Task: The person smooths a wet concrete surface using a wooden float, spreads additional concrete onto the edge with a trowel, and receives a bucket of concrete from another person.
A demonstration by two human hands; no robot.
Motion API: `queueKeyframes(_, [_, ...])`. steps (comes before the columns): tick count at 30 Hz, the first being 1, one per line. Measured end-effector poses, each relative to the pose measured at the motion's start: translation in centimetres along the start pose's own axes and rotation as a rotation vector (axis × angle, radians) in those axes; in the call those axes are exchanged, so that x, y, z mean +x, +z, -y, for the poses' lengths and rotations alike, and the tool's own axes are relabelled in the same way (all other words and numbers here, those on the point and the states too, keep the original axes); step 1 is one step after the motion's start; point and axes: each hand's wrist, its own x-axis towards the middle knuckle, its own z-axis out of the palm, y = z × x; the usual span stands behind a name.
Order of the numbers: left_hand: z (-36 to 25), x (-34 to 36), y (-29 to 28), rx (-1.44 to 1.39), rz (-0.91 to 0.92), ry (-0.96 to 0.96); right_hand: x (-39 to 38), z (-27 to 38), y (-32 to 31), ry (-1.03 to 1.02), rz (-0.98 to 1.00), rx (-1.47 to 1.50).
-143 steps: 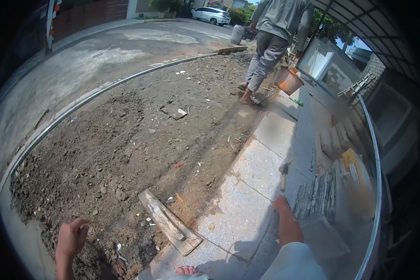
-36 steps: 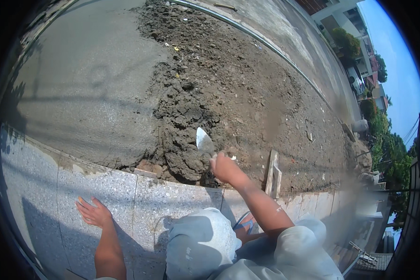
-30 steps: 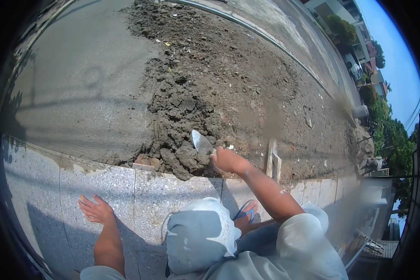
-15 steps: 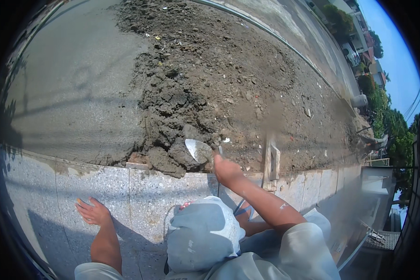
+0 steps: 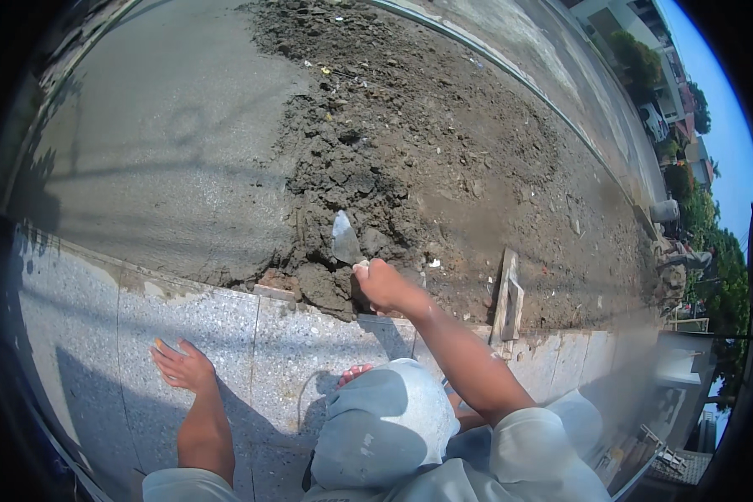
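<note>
1. One trowel (image 5: 343, 240) – a pointed metal blade, partly smeared – is over the lumpy grey mortar (image 5: 351, 180).
2. My right hand (image 5: 382, 286), one of two bare hands, is curled firmly round its handle.
3. My left hand (image 5: 184, 366) is loose, fingers spread over the speckled, smooth tiles (image 5: 297, 351); I cannot tell whether it touches them.
4. One wooden float (image 5: 505, 293), a long flat board with a handle, lies right of my trowel, near the tile edge.

Right fingers (image 5: 367, 283) in a curl, left fingers (image 5: 169, 360) loosely apart
</note>
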Motion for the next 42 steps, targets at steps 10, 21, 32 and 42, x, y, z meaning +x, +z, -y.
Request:
queueKeyframes(10, [-0.1,0.0,-0.5,0.022,0.015,-0.013,1.1,-0.5,-3.8,-0.157,0.215,-0.054])
queueKeyframes(21, [0.0,0.2,-0.4,-0.025,0.010,-0.002,2.8,1.9,2.0,-0.252,0.188,-0.418])
queueKeyframes(32, [0.0,0.3,-0.2,-0.022,0.010,-0.013,-1.3,-8.7,3.6,-0.416,-0.160,-0.841])
queueKeyframes(42, [0.1,0.1,-0.4,-0.004,0.020,-0.023,0.0,-7.9,-3.4,-0.312,-0.210,-0.648])
